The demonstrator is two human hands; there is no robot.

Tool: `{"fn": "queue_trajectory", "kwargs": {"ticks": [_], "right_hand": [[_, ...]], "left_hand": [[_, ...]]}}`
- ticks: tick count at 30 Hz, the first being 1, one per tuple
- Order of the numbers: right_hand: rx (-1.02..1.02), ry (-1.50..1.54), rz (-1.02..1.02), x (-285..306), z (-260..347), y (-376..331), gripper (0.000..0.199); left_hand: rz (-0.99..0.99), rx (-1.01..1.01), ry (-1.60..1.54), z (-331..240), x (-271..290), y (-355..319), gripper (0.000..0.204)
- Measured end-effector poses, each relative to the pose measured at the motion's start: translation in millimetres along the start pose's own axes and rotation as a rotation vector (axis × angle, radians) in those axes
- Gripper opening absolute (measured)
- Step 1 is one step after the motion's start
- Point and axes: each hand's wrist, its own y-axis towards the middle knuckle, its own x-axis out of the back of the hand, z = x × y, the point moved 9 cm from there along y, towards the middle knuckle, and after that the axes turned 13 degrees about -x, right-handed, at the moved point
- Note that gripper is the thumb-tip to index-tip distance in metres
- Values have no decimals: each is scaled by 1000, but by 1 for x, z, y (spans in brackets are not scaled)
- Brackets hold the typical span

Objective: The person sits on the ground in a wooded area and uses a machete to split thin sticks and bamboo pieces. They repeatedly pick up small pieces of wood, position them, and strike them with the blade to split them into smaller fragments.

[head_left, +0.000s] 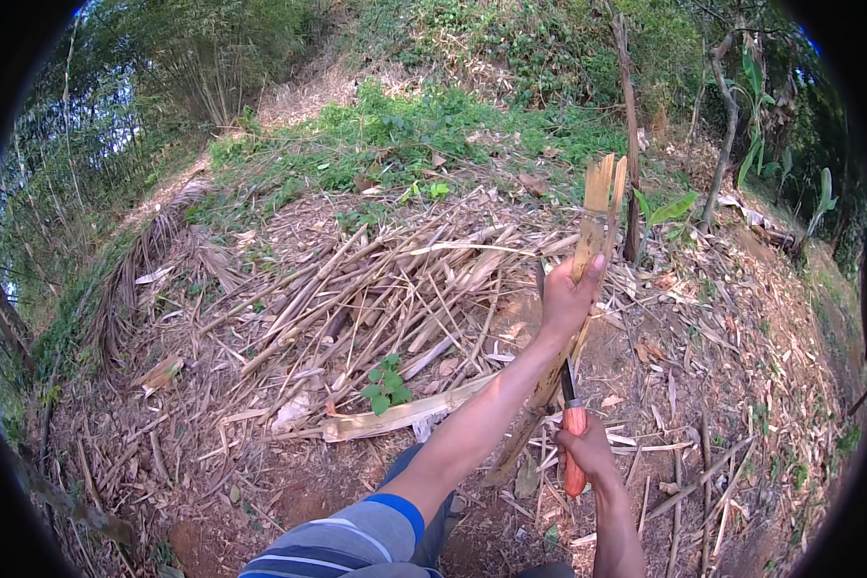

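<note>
My left hand is closed around a length of split bamboo that stands tilted, its split top fanning into two strips above my fingers. The bamboo's lower part passes behind my left forearm toward the ground. Below and to the right, my right hand grips the orange-red handle of a large knife. Its dark blade points upward along the bamboo. My left wrist and the bamboo hide much of the blade, so I cannot tell whether it touches the bamboo.
A heap of cut stalks and strips lies ahead on the left. In front of it rests a wide pale split piece beside a small green plant. Slim trunks rise at the back right. Dry leaves litter the ground.
</note>
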Motion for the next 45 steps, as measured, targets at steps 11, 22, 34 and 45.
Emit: {"fn": "queue_trajectory", "kwargs": {"ticks": [11,22,34,45], "right_hand": [[-449,-1,97,-73,-352,67,27],[534,342,-313,62,17,12,61],[391,359,-1041,119,-28,54,57],[36,378,-1112,203,-109,106,58]], "left_hand": [[3,92,-8,-2,-4,2,34],[223,183,-85,-26,-78,-46,37],[655,312,-229,-28,-134,-81,50],[783,396,-530,-47,-105,-76,48]]}}
